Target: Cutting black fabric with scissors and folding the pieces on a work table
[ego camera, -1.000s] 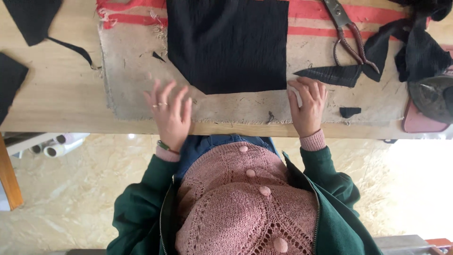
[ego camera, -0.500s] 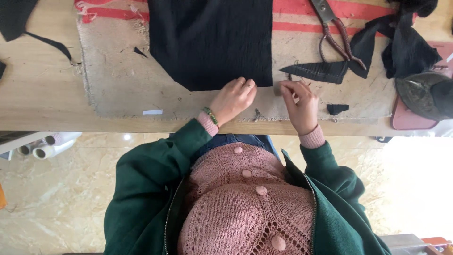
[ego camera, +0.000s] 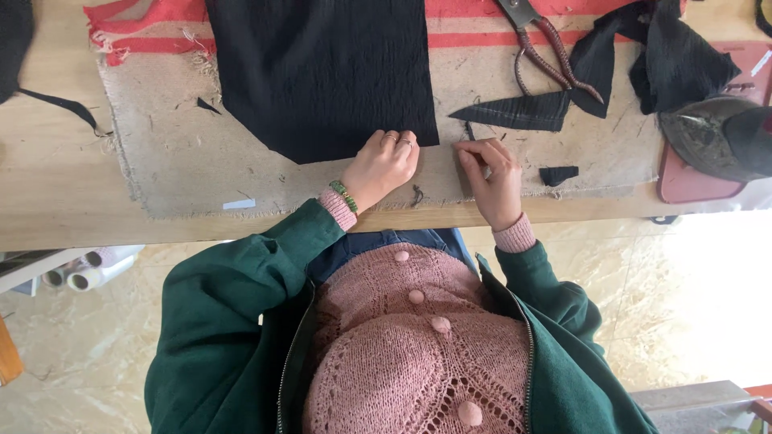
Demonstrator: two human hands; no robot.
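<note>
Left hand sits on the near right corner of the black fabric panel, fingers curled loosely, fingertips touching the cloth edge. It presses rather than grips; nothing is enclosed in it. Right hand is just right of that corner, fingers bunched, thumb and forefinger pinched together on the burlap mat. Can't tell whether they hold a thread or pin, too small.

Versus 1.0 s ago: the left hand was flat and spread on the mat, well left of the panel's corner; it has crossed over to the corner and closed up. The right hand was open at the panel's right edge; now pinched. Versus 0.5 s ago: both hands are in nearly the same spots, with the left fingertips a little further onto the cloth. The panel hasn't visibly shifted on the mat.

Around the fingers: a small dark thread scrap lies between the two hands, near the wrists. A black triangular offcut lies just beyond the right fingertips, scissors farther out past it. A small black scrap is right of the right hand.
</note>
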